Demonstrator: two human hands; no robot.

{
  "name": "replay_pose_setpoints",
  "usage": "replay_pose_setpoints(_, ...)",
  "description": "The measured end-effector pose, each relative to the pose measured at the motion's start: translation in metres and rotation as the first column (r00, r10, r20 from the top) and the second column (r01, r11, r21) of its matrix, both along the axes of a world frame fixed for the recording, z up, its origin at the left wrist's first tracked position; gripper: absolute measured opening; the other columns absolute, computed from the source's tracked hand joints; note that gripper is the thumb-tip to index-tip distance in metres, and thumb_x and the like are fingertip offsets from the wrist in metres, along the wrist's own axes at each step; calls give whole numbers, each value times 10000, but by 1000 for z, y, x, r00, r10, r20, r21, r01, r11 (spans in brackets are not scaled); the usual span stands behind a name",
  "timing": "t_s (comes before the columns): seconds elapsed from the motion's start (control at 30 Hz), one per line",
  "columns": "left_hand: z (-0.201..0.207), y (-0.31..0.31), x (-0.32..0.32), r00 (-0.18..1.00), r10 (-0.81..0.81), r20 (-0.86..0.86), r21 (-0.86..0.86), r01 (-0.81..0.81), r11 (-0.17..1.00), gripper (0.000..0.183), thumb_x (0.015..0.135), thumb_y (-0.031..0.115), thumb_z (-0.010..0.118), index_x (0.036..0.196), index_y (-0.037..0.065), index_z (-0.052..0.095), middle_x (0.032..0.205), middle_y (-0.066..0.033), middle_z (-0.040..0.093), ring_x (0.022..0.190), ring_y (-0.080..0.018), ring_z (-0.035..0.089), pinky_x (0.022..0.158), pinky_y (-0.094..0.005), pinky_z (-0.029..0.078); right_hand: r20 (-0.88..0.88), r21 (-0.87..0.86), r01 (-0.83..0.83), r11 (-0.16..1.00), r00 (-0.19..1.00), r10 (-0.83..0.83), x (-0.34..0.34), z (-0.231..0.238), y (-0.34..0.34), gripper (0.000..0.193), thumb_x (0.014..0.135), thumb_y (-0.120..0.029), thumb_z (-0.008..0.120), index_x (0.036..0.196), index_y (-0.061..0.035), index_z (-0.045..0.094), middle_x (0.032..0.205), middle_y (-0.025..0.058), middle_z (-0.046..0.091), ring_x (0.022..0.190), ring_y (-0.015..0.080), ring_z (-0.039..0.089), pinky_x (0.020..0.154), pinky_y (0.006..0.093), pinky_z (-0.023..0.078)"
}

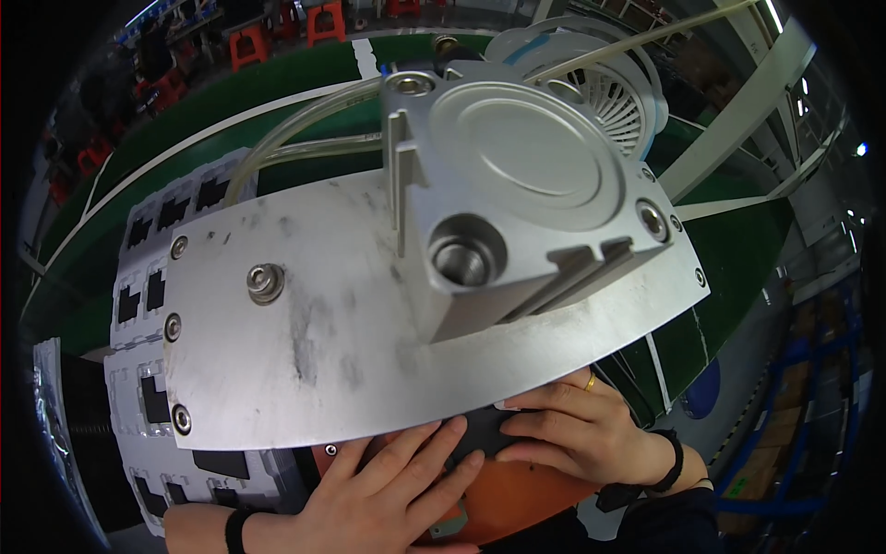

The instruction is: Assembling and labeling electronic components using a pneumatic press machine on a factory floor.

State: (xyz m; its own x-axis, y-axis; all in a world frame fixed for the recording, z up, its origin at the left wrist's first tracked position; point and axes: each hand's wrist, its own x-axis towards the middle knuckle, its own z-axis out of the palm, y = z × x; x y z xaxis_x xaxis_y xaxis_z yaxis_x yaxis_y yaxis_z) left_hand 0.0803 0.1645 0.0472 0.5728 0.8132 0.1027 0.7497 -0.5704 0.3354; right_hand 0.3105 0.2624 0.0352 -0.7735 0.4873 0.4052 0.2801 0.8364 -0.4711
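Below the front edge of a silver metal plate, both of my hands work at a dark flat piece that lies over an orange base. My left hand is open, palm down, its spread fingers reaching over the base and the tips at the left side of the dark piece. From the right, my right hand has its fingers bent in on the other side of that piece, closed on its edge. The plate hides the far part of the dark piece and some of my right fingertips.
A block-shaped metal cylinder stands on the plate above my hands, with clear hoses running from it. White trays holding black parts lie to the left. A white fan stands behind, on the green surface.
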Motion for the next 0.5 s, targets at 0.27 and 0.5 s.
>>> replay_pose_setpoints(0.27, -2, 4, -4, 999, -23, 35, 48, 22, 999, 690, 762, 596, 663, 1261, 127, 569, 1345, -144, 489, 1224, -305, 462, 1031, -515, 316, 18, -15, -25, 1000, 1000, 25, 3, -1, 3, 244, 737, -210, 760, 844, -75, 588, 1072, 51, 605, 940, 246, 550, 800, 357, 465)
replay_pose_setpoints(0.5, 14, -6, -12, 943, 68, 325, 35, -84, 996, 599, 755, 332, 771, 1255, 68, 576, 1258, -145, 542, 1058, -300, 559, 859, -392, 450, -40, -279, 15, 960, 999, -27, 6, 8, -13, 266, 715, -94, 786, 746, -72, 522, 919, 83, 561, 810, 241, 563, 680, 320, 460)
